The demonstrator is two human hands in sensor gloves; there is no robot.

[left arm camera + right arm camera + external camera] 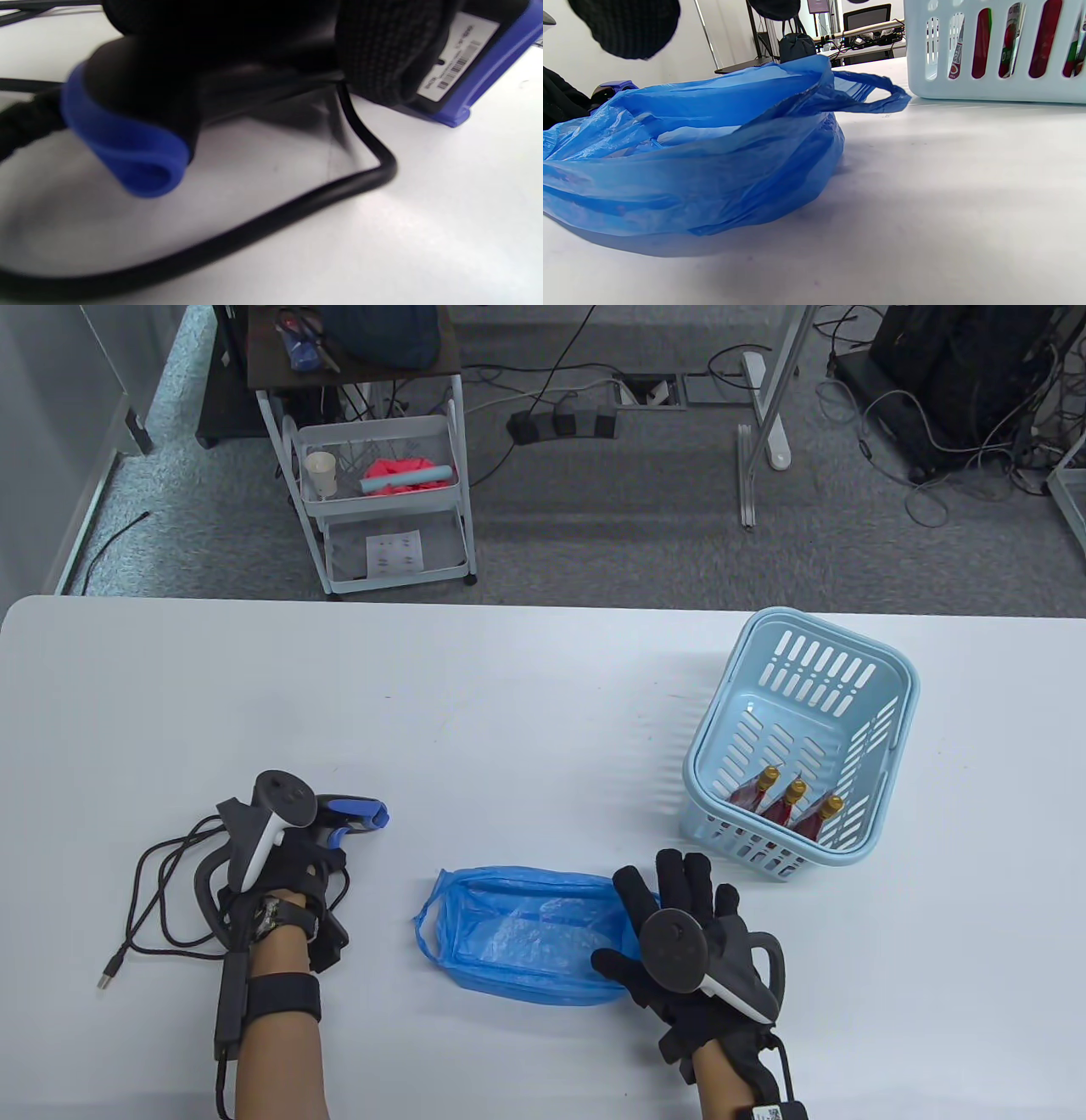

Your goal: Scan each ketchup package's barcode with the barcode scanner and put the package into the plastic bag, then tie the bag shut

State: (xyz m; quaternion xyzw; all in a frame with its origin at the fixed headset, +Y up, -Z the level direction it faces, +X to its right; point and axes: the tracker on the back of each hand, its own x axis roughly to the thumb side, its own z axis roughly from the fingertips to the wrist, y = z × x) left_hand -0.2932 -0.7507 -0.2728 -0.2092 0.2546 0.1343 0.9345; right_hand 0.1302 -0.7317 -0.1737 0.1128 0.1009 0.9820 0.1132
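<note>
Table view shows me the blue plastic bag (526, 937) lying slack and open-mouthed on the white worktop (475, 712), between my two hands and near the front edge. My right hand (691, 954) sits at the bag's right end, fingers spread and fairly straight, the thumb lying against the bag's edge; I cannot tell whether any film is pinched. My left hand (284, 869) is well to the left of the bag, apart from it, curled round the barcode scanner (352, 817), whose blue-tipped nose points right toward the bag. In the left wrist view the gloved fingers (382, 51) wrap the scanner's dark body and its black cable (297, 207) loops over the worktop beneath. The cable coils at the far left of the table view and ends in a loose USB plug (108, 977). Beyond my right hand, just beside its fingertips, stands one light-blue slotted basket (802, 746), holding three red ketchup packages (793, 806) with gold caps, side by side at its near wall. From the right wrist view the bag's handle loop (878, 95) reaches toward the basket without touching it. I count one bag, one scanner, one basket and three packages.
</note>
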